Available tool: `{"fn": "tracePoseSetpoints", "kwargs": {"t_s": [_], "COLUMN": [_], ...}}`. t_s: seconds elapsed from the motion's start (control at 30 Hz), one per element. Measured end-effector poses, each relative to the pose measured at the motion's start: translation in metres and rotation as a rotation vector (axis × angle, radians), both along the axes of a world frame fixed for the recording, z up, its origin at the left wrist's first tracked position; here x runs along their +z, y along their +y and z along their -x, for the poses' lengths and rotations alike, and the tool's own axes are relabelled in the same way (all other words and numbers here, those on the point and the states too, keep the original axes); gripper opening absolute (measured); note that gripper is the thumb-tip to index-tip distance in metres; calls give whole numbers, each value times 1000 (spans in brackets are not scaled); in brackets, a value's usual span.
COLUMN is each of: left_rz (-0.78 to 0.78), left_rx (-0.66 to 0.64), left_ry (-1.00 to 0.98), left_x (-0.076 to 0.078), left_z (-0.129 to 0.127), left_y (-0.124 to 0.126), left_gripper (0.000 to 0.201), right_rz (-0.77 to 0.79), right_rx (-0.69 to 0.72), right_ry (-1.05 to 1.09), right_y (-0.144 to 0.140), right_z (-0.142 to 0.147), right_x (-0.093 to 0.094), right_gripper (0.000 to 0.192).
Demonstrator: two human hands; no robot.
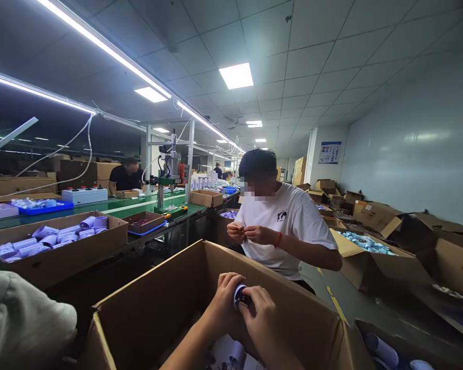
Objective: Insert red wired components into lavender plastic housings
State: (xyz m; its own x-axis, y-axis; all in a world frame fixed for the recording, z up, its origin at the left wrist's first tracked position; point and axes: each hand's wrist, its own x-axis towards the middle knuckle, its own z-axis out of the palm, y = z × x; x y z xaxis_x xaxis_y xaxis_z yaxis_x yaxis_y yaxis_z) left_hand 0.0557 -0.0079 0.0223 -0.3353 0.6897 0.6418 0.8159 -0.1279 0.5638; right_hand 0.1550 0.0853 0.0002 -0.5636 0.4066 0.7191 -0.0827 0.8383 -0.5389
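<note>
Above a large cardboard box [150,293], my left hand [224,297] is closed round a short white plastic cylinder [236,294]. The cylinder's open end faces right and looks dark inside. My right hand [263,311] is closed at that opening, thumb and fingers on a dark part [243,299] whose kind I cannot make out. Below my hands, white cylinders [231,352] lie in the bottom of the box, partly hidden by my forearms.
Across the box a co-worker [281,226] in a white shirt handles a small part. To the left, a carton of white cylinders [61,236] stands by a green bench with a press [172,169]. Open cartons [370,257] line the right side.
</note>
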Motion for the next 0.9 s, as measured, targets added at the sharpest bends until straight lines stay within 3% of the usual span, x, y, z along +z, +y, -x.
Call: {"fn": "tracePoseSetpoints", "kwargs": {"t_s": [0.13, 0.33, 0.47, 0.6, 0.73, 0.9], "left_rz": [-29, -109, -176, -198, -189, -200], "left_rx": [-14, 18, 40, 1, -74, -107], "left_ry": [19, 40, 72, 90, 67, 89], "left_x": [-5, -6, -4, -4, -3, -3], "left_z": [-4, -1, -2, -6, -8, -9], "left_y": [3, 0, -2, -1, -1, -1], "left_gripper": [37, 36, 33, 30, 30, 41], "right_rz": [-45, -55, -23, 150, 341, 579], "right_rx": [-91, 26, 57, 5, -44, 60], "right_ry": [-36, -95, 58, 193, 207, 158], "right_y": [1, -5, -3, -6, -21, -32], "right_z": [1, -11, -4, 4, -3, -10], "right_x": [-3, 12, 5, -2, 14, 31], "right_gripper": [18, 17, 17, 9, 22, 28]}}
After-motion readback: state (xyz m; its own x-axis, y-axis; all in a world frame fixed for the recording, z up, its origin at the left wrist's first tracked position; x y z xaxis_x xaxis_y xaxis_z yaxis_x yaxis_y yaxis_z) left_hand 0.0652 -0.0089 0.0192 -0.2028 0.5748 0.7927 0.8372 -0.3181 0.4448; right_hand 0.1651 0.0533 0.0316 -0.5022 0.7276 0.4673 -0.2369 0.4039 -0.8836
